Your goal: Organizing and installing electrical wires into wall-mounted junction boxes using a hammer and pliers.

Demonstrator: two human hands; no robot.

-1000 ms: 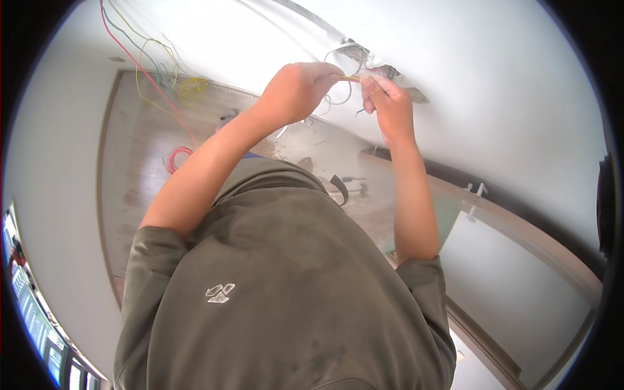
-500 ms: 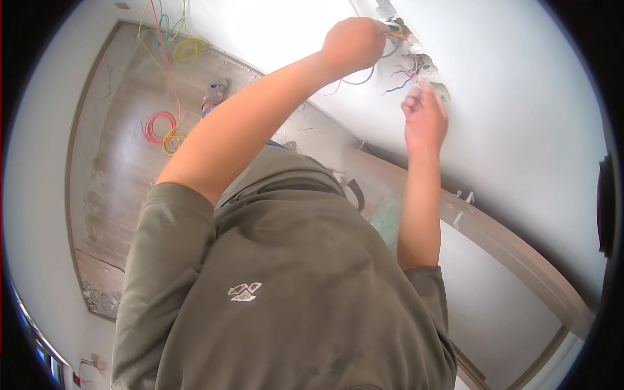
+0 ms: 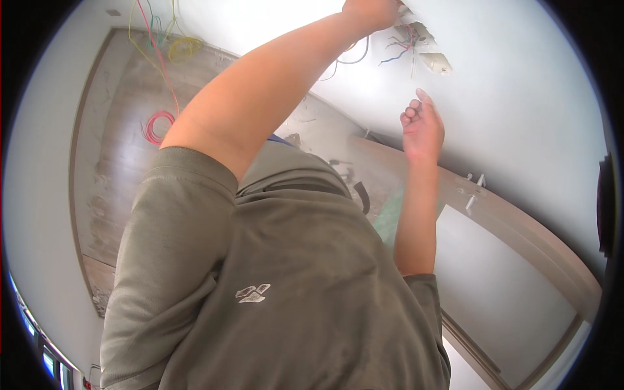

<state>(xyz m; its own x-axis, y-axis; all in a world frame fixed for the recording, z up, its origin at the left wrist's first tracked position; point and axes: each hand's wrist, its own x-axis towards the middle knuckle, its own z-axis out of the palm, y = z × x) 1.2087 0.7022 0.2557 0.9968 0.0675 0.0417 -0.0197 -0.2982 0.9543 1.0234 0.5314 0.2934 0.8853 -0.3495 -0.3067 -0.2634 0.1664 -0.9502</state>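
Observation:
My left hand (image 3: 370,12) is raised to the upper edge of a broken wall opening (image 3: 422,31); its fingers curl out of clear sight, and what they grip cannot be made out. Loose red, blue and grey wires (image 3: 403,49) hang from the opening beside a second ragged patch (image 3: 436,63). Grey cable loops (image 3: 356,58) hang below my left wrist. My right hand (image 3: 421,123) is below the loose wires, off the wall opening, with loosely bent fingers, the index raised, and nothing in them.
Red, green and yellow wires (image 3: 185,47) hang at upper left, with a red coil (image 3: 158,127) over the dusty floor (image 3: 110,182). A curved pale wooden piece of furniture (image 3: 523,237) with white fittings runs along the right wall. A dark strap (image 3: 363,197) is by my waist.
My hands were together on a wire a second ago. My left hand has moved up to the opening; my right hand has moved apart and, over the last half second, down from the wires.

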